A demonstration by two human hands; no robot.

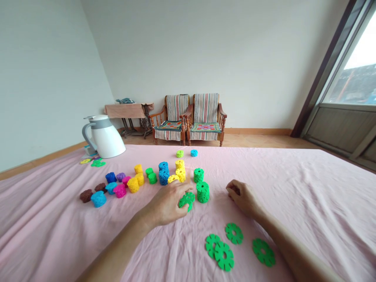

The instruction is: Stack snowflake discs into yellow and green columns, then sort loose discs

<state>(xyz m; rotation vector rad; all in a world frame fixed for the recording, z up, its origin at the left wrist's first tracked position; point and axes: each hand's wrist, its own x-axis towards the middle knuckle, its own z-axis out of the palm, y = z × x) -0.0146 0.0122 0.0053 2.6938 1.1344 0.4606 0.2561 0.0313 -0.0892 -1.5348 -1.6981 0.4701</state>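
My left hand (169, 201) has its thumb and fingers around green notched plastic discs (187, 199), apparently a small stack. Just right of it stands a stack of green discs (203, 192), with another green stack (198, 175) behind. Yellow disc stacks (180, 174) and blue ones (163, 176) rise beyond the left hand, which partly hides the nearest yellow stack. My right hand (242, 197) rests on the cloth to the right with its fingers curled in, and nothing shows in them. Several loose green discs (224, 255) lie flat nearer to me, two of them overlapping.
More disc stacks stand at left, among them brown (86, 196), light blue (98, 199), pink (120, 191) and orange-yellow (133, 185). A white jug (108, 139) stands at the back left beside loose discs (98, 163). Wrinkled pink cloth (317, 188) covers the surface; two armchairs (206, 111) stand beyond.
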